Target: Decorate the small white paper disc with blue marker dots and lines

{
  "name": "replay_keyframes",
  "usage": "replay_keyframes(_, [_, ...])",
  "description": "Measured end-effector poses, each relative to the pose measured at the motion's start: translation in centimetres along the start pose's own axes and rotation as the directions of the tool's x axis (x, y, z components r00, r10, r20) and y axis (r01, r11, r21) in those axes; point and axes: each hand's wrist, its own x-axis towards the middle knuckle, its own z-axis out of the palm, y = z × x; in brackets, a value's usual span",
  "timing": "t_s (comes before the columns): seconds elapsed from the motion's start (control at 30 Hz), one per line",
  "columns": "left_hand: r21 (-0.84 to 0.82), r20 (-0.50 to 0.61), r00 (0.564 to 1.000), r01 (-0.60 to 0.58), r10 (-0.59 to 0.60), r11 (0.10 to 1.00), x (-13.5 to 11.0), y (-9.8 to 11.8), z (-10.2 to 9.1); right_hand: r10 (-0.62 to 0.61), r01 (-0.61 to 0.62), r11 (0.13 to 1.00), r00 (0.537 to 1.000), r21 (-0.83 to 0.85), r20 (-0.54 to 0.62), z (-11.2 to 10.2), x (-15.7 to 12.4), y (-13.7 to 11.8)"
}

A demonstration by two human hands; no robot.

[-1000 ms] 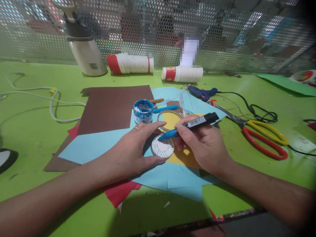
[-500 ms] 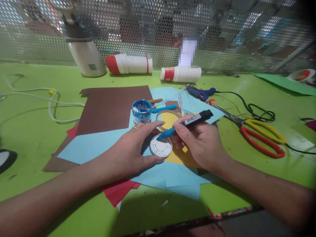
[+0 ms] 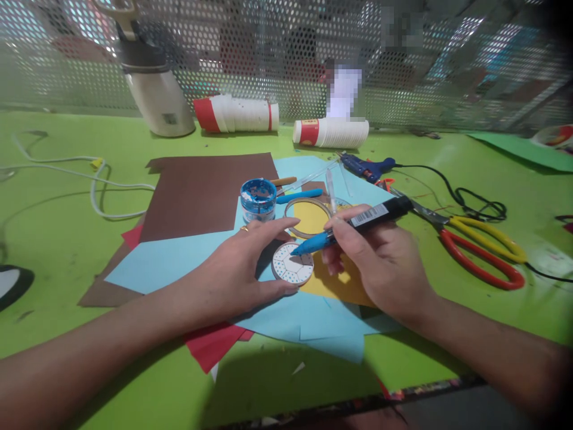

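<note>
In the head view, the left hand (image 3: 244, 266) is half open in a curve and holds the disc (image 3: 286, 272) by its edge, thumb at the near side, fingers at the left and far side. The right hand (image 3: 389, 269) is closed in a writing grip on the marker (image 3: 373, 216); the blue tip is over the disc, but whether it touches I cannot tell. The disc is white, with dark lines and blue dots, and is found between the two hands, above the blue paper (image 3: 179, 263). Just beyond it are the jar (image 3: 258, 206) and the ring (image 3: 308, 235). On the right of the desk (image 3: 45, 239) lie the scissors (image 3: 481, 257) and, farther, the glue gun (image 3: 364, 168). At the far side lie two cup stacks (image 3: 242, 116).
</note>
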Motion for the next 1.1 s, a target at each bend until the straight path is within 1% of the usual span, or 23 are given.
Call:
replay_keyframes(0.1, [0.006,-0.002,1.000,-0.006,0.006,1.000,-0.02,-0.01,0.01,0.015,-0.016,1.000,0.999,0.013,0.052,0.05,-0.09,0.15])
replay_keyframes(0.3, [-0.005,-0.006,1.000,0.004,-0.004,1.000,-0.08,-0.07,0.13,0.010,-0.012,0.999,0.999,0.034,0.043,0.00,0.09,0.03])
replay_keyframes(0.5, [0.007,-0.011,1.000,-0.020,0.020,1.000,-0.07,-0.21,0.16,0.014,-0.014,1.000,0.996,0.000,0.088,0.14,0.17,0.01])
replay_keyframes(0.67, [-0.007,-0.007,1.000,0.007,-0.007,1.000,0.03,-0.02,0.06,0.024,-0.023,1.000,0.995,-0.010,0.094,0.13,0.13,-0.04])
replay_keyframes(0.8, [-0.009,-0.006,1.000,0.006,-0.006,1.000,0.05,0.05,0.08,0.039,-0.038,0.999,0.993,-0.007,0.115,0.21,0.18,0.04])
replay_keyframes(1.1, [-0.021,-0.011,1.000,-0.007,0.006,1.000,-0.08,-0.04,0.15,0.003,0.003,0.999,0.993,-0.054,0.119,0.29,0.24,-0.14])
